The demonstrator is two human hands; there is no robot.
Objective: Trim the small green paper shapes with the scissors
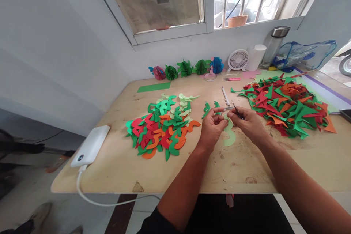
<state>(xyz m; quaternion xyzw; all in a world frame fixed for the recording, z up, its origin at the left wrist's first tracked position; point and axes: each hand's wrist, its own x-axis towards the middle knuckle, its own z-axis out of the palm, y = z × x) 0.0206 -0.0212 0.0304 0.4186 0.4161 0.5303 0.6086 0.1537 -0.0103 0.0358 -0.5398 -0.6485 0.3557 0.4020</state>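
My left hand [214, 124] is closed, pinching the upper end of a wavy light-green paper cutout [229, 137] that hangs over the table. Close beside it, my right hand [248, 122] grips a slim dark pointed tool [237, 111], whose exact kind I cannot make out. The right fingertips meet the same cutout near its top. Just beyond the hands lies a white pen [225, 95]. Two small green paper pieces [206, 109] rest to the left of my fingers.
Curvy paper cutouts [156, 131] are heaped at left, pointed paper scraps [287, 106] at right. Along the wall stand honeycomb paper figures [185, 68], a white fan [238, 60] and a glass bottle [275, 47]. A white power bank [90, 146] with a cable sits by the left edge.
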